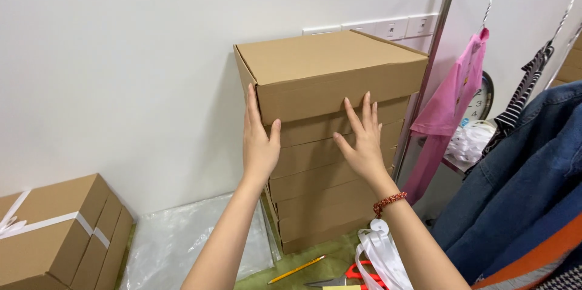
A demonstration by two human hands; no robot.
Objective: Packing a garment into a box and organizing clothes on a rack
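Right now both hands lie flat & open on a stack of cardboard boxes: left hand at its front-left corner, right hand on the front face. Below the wrists: pencil, red scissors, white ribbon.

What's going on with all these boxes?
A person has both hands flat against a stack of flat brown cardboard boxes standing by the wall. The left hand presses the stack's left front corner and the right hand its front face, just under the top box. Below lie a pencil, red-handled scissors and white ribbon. More boxes tied with white ribbon sit at the left, and clothes hang at the right.
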